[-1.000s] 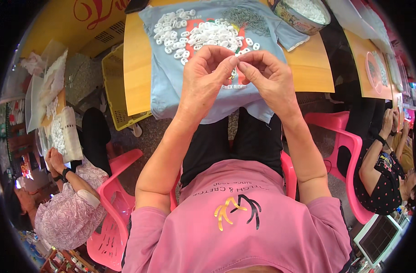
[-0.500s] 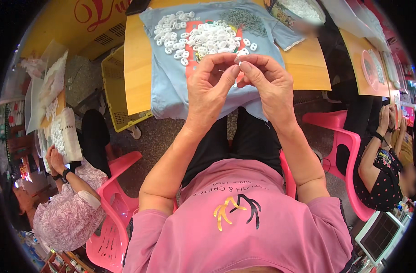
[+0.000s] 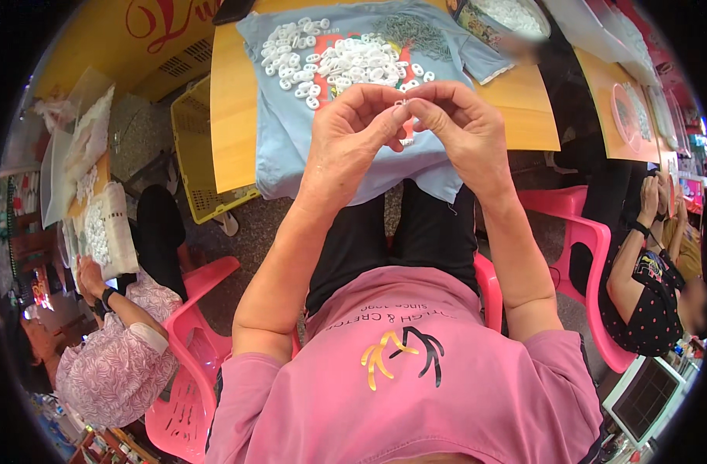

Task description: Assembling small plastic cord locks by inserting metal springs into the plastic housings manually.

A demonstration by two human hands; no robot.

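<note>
glossy white plastic rings (image 3: 345, 58) lie on matt blue cloth (image 3: 291, 131) over a smooth wooden table (image 3: 229, 93).

Bright, even daylight lit the scene with soft, faint shadows, while the fisheye lens bent the yellow wooden worktop (image 3: 233, 116) and darkened, blurred the rim.

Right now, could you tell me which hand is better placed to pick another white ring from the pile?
Probably the left hand: the white rings lie mostly up and to its side on the blue cloth. The right hand sits farther off, fingertips meeting the left's.
</note>
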